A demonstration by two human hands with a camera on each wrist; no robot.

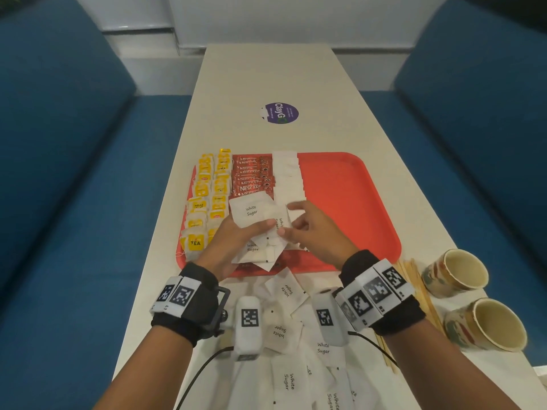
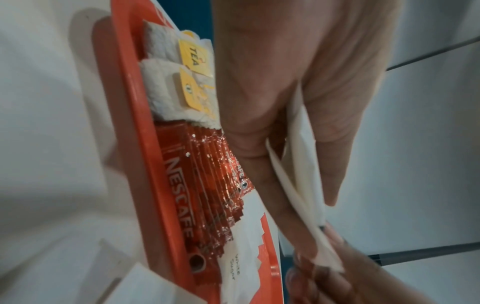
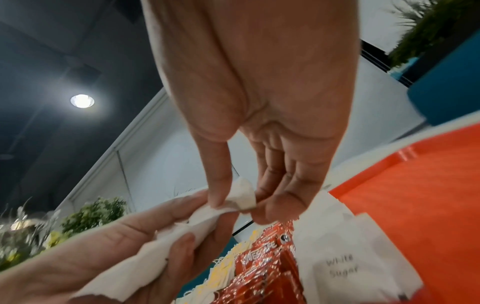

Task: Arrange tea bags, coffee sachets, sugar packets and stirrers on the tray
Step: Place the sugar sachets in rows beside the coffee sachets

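Observation:
The red tray (image 1: 349, 202) lies across the table. On it stand two columns of yellow-tagged tea bags (image 1: 207, 199), a column of red Nescafe coffee sachets (image 1: 251, 179) and a column of white sugar packets (image 1: 288, 179). My left hand (image 1: 233, 241) grips a fanned stack of white sugar packets (image 1: 251, 213) above the tray's near side. My right hand (image 1: 307, 229) pinches one packet (image 3: 242, 195) of that stack between thumb and fingers. Wooden stirrers (image 1: 414, 291) lie on the table to the right of the tray.
Several loose sugar packets (image 1: 287, 291) are scattered on the table near me. Two paper cups (image 1: 455, 273) stand at the right, beside the stirrers. A purple sticker (image 1: 279, 113) is further up the table. Blue sofas flank both sides. The tray's right half is bare.

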